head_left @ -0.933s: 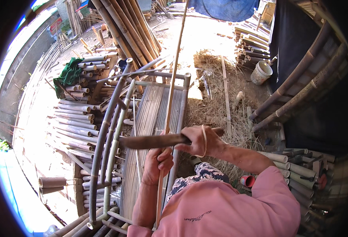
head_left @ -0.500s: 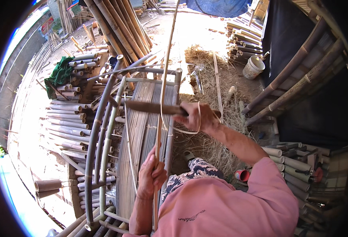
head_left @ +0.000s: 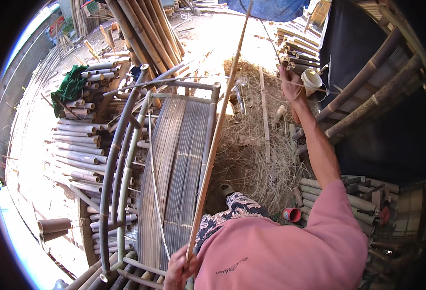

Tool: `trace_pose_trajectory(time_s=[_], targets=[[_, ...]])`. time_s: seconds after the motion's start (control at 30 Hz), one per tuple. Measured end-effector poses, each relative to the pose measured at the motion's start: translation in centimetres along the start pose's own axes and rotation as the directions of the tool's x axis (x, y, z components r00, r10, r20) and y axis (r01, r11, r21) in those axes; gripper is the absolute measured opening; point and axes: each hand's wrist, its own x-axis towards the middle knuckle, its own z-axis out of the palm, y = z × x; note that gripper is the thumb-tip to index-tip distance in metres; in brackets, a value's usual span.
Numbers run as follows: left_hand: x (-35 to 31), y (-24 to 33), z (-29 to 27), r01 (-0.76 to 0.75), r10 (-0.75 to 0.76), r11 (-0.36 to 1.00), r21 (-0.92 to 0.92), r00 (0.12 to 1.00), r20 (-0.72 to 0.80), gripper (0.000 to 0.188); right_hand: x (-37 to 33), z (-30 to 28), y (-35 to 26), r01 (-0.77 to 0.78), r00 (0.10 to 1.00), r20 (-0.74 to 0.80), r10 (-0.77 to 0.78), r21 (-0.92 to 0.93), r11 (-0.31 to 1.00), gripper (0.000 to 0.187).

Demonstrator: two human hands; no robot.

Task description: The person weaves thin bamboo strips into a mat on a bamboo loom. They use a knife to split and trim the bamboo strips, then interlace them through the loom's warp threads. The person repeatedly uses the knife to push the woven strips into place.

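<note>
So our left hand (head_left: 180, 267) is down at the near edge, fingers wrapped snugly around the near part of a long, narrow bamboo strip (head_left: 216, 140). From there the strip runs away from us, near to far, leaning right as it goes, with the rest of it out past the fingers and its far end up by the top edge.

Our right hand (head_left: 292, 88) is way out at far right on a stretched arm, well apart from the strip and to the right of its far half. Its fingers look curled, but honestly we can't tell what they hold. A thin dark length (head_left: 271, 42) rises from them up and left toward the strip's far end; could be a sliver, could be a blade edge-on.

The relation that counts, we reckon: left is the closer hand, actually on the strip, while right is off to one side of its long axis.

Left of the strip is the bamboo frame (head_left: 112, 179) with its slats (head_left: 162, 159); straw-like shavings (head_left: 251, 169) cover the ground to the right, and a pale bucket (head_left: 312, 81) is just beyond the right hand.
</note>
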Motion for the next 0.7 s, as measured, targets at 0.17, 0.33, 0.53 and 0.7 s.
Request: trace_pose_trajectory(time_s=[0.17,0.33,0.53,0.7], targets=[[12.5,5.7,4.7,-0.125,0.205,0.917,0.380,0.962,-0.180,0.044,-12.5,5.4,-7.1,0.412,0.896,0.131,-0.425,0.113,0.904,0.059],[17.9,8.9,7.0,-0.242,0.365,0.859,0.451,0.908,-0.207,0.036,-22.1,6.2,-13.1,0.588,0.712,0.294,-0.638,0.248,0.770,0.060],[16.1,8.3,8.9,-0.156,0.367,0.756,0.636,0.905,-0.214,0.035,-20.9,7.3,-12.8,0.532,0.773,0.364,-0.520,0.075,0.843,0.062],[12.5,5.8,9.0,-0.103,0.316,0.761,0.641,0.921,-0.228,0.035,-14.6,6.1,-10.1,0.435,0.873,0.250,-0.419,-0.010,0.900,0.077]])
